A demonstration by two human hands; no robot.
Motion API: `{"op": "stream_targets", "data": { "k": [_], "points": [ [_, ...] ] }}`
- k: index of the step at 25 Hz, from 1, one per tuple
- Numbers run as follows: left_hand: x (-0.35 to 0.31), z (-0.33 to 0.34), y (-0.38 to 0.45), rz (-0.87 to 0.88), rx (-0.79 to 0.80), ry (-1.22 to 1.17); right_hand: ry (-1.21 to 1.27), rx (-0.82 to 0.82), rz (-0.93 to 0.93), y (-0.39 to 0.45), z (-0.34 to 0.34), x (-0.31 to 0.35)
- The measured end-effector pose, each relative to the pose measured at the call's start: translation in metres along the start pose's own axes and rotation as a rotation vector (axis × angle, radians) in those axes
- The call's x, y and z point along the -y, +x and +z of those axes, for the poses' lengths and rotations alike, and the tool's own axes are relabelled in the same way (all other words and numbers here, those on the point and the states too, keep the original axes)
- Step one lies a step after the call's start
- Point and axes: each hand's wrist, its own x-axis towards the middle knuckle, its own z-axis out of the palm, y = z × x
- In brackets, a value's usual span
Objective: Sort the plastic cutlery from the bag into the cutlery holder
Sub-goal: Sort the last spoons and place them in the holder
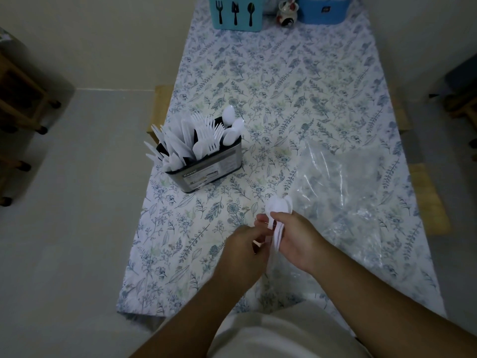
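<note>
A metal cutlery holder [211, 169] stands on the table's left side, packed with white plastic forks, knives and spoons [204, 138]. A clear plastic bag [343, 177] lies flat on the right. In front of me, my right hand [296, 241] grips a small bundle of white plastic spoons [280, 206] by the handles, bowls pointing away. My left hand [245, 250] sits just left of it, fingertips pinching at the spoon handles.
A floral tablecloth [284, 86] covers the table. At the far end stand a teal caddy with cutlery symbols [236, 12], a small ceramic jar [286, 12] and a blue container [324, 9]. Wooden furniture [23, 99] stands on the floor at left.
</note>
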Motion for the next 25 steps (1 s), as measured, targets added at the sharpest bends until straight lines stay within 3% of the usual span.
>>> {"op": "stream_targets", "data": {
  "k": [3, 8, 12, 16, 19, 23, 25],
  "points": [
    [-0.004, 0.0, 0.007, -0.11, -0.115, -0.067, -0.034, 0.002, -0.012, -0.003, 0.001, -0.006],
    [-0.002, 0.004, 0.005, -0.238, -0.053, -0.174, -0.112, -0.028, -0.016, -0.011, 0.004, -0.007],
    [-0.004, 0.008, 0.002, -0.139, -0.065, -0.142, -0.039, -0.03, 0.028, -0.015, 0.005, -0.006],
    [-0.006, 0.01, 0.002, -0.153, -0.094, -0.137, -0.054, 0.0, -0.003, -0.019, 0.005, -0.005],
    [-0.007, 0.01, 0.003, -0.104, -0.049, -0.085, -0.007, -0.003, -0.006, -0.021, 0.006, -0.003],
    [-0.005, 0.017, 0.007, -0.156, 0.012, -0.216, 0.023, 0.005, 0.031, -0.024, 0.001, -0.004],
    [-0.004, 0.019, 0.007, -0.075, 0.083, -0.131, -0.044, -0.024, 0.001, -0.023, -0.005, -0.007]
  ]
}}
